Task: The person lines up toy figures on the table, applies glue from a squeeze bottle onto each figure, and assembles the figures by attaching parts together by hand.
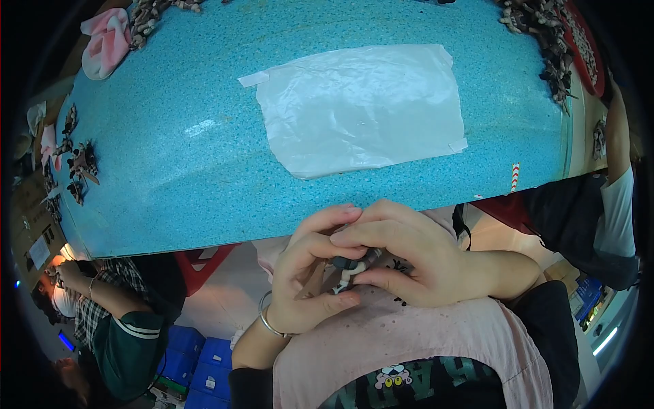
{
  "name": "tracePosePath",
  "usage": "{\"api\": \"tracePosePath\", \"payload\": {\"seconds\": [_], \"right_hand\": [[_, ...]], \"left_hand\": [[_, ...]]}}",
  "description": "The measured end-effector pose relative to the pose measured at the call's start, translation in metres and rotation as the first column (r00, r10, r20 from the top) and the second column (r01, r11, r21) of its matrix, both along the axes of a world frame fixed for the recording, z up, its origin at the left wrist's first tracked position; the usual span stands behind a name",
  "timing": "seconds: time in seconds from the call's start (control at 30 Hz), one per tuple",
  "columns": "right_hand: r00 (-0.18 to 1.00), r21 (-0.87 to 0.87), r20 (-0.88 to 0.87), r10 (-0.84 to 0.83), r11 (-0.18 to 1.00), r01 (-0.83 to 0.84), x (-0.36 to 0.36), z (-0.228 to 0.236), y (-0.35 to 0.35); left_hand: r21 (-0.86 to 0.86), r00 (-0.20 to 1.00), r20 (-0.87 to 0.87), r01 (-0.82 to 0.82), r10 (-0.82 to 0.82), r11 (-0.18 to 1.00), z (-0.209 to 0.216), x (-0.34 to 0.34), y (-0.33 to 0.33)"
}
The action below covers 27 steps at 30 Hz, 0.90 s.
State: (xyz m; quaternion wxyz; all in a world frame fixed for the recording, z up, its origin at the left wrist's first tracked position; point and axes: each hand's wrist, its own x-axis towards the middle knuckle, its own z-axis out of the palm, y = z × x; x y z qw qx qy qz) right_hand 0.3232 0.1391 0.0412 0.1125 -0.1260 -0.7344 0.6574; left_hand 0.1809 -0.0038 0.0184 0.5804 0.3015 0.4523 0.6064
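Note:
Close to my body, just off the near edge of the blue speckled table (pixel 170 170), both hands meet around a small figurine (pixel 351 267) with dark and pale parts. My left hand (pixel 306 269) curls its fingers around one side of it, thumb underneath. From the other side my right hand (pixel 415 255) closes on it, the thumb pressed near its pale part. The fingers of the two hands touch at the top, and much of the figurine is hidden between them. A pink apron (pixel 409 327) lies beneath my hands.
A translucent plastic sheet (pixel 361 109) lies on the table. Small figurines cluster at the left edge (pixel 82 160) and far right (pixel 555 61), beside a red tray (pixel 591 68) of small pieces. A pink-and-white cloth (pixel 107 42) is far left. Co-workers sit left (pixel 126 347) and right (pixel 572 218).

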Motion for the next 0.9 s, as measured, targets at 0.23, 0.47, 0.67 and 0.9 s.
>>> {"api": "tracePosePath", "payload": {"seconds": [0.23,0.47,0.67,0.9], "right_hand": [[0.998,0.042,-0.033,-0.046,0.998,0.047,0.001,-0.004,0.000],[1.000,0.007,-0.005,-0.020,1.000,0.020,-0.006,0.003,0.003],[0.967,-0.039,0.035,-0.252,0.967,0.253,-0.005,-0.007,-0.006],[0.975,-0.069,0.172,0.142,0.989,-0.132,0.003,-0.010,0.012]], "left_hand": [[-0.048,0.990,0.135,-0.041,0.047,0.998,-0.003,0.004,0.001],[-0.086,0.992,0.102,-0.066,0.075,0.994,0.013,-0.003,0.002],[0.084,0.746,-0.572,-0.359,0.340,0.930,0.014,-0.071,0.011],[0.396,-0.291,-0.915,-0.515,0.280,0.760,0.021,-0.250,0.016]]}}
